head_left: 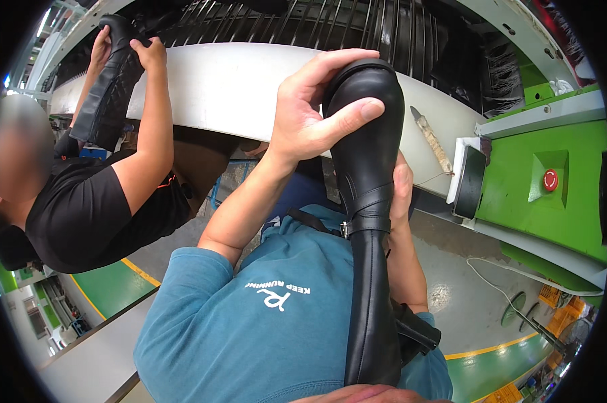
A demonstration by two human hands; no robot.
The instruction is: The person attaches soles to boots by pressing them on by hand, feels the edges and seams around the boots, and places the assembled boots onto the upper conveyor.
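Note:
A tall black leather boot (367, 161) is held up lengthwise before my chest, toe away from me and shaft running down toward my body. Around its toe end curls my left hand (310, 114), thumb lying across the upper and fingers at the far side by the sole edge. My right hand (401, 191) grips the boot from the right side and underneath; most of its fingers are hidden behind the leather. At the ankle sits a strap with a small metal buckle (344, 230). Part of another dark piece, perhaps the heel (421, 332), juts out beside the shaft.
A knife with a wrapped handle (432, 141) lies on the white worktop (216, 87), near a dark-screened device (470, 180). Green machinery (538, 195) with a red button (550, 180) stands right. Metal rods (249, 23) run beyond. Left, a co-worker holds another black boot (108, 94).

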